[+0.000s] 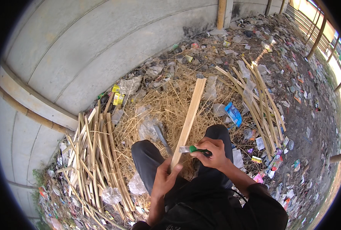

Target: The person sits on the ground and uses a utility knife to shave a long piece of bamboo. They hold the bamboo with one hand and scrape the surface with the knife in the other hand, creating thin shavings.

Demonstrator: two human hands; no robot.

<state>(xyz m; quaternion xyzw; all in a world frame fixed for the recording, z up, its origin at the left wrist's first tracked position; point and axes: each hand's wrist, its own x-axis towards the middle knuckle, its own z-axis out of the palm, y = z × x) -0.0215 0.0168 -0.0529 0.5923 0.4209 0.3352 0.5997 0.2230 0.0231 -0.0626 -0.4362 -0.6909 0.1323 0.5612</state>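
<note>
My left hand [165, 176] is closed round the lower end of a long, pale wooden slat [190, 119], which slants up and away from me between my knees. In my right hand [213, 154] is a short-bladed knife [193, 149] with a green and black handle. Its blade lies across the slat, touching or very close to it, a little above my left hand. A grey, narrow, blade-like object [161, 136] lies beside my left knee; its lower part is hidden behind my leg.
A heap of split strips [97, 161] lies to the left, and a smaller bundle [262, 107] to the right. Straw-like shavings [166, 107] cover the ground ahead. Plastic litter, including a blue wrapper [233, 114], is scattered about. A grey panel wall [101, 42] runs along the far left.
</note>
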